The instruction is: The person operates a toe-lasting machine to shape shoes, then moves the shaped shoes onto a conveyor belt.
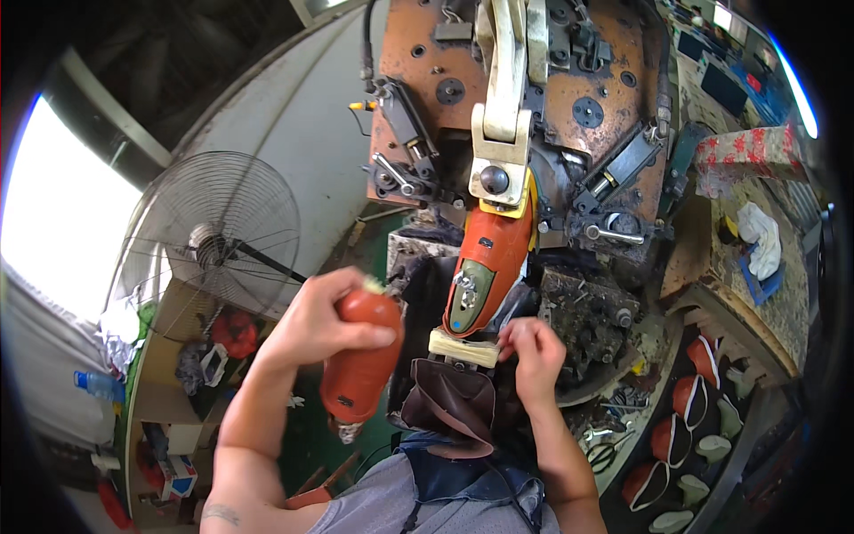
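My left hand [311, 322] is wrapped around an orange-red shoe last [358, 378], held upright left of the machine. A metal fitting shows at its lower end. In front of me a second orange-red last [500, 245] is clamped under the machine's metal arm [505, 98], with an olive-green plate on its face and a pale edge along its right side. Its lower end rests by a pale yellowish pad [463, 347]. Just right of that pad is my right hand [538, 363], fingers curled and pinched together; what they hold, if anything, is hidden.
Below the pad hangs a dark brown leather piece [449, 405]. A wire fan [211, 242] stands at left above shelving. On the right, a rack holds several red lasts [690, 398] with white edging and pale pieces. Scissors [602, 457] lie near it; a white cloth [761, 238] sits on the bench.
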Tool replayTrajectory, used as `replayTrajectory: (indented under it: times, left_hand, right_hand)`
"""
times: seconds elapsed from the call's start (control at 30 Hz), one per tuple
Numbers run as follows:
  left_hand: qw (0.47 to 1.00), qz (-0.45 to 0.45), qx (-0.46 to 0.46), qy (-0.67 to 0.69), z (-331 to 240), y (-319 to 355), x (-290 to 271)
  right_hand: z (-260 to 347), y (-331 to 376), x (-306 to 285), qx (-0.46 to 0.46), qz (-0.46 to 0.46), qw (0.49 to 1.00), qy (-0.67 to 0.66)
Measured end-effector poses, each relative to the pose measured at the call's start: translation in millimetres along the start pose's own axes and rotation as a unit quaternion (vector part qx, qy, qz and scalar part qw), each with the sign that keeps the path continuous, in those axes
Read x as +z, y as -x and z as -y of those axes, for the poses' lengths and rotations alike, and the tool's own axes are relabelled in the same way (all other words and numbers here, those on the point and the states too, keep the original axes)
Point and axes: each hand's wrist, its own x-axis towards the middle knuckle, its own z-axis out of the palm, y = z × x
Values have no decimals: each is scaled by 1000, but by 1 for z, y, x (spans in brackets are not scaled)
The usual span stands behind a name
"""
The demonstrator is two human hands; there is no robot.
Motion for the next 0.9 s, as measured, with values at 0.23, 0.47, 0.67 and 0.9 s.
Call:
replayTrajectory:
  times: [0.23, 0.47, 0.67, 0.9]
  left_hand:
    - [847, 271, 113, 443, -66, -51, 146]
    - [865, 411, 186, 220, -144, -49, 297]
    - [770, 547, 317, 86, -183, -5, 489]
    - [748, 540, 376, 88, -167, 145, 787]
  right_hand:
    - [18, 88, -33, 102, 250, 927, -258]
    - [26, 161, -149, -72, -133, 985, -82]
    - [-8, 284, -242, -91, -428, 898, 44]
    - [-82, 438, -344, 87, -809, 566, 132]
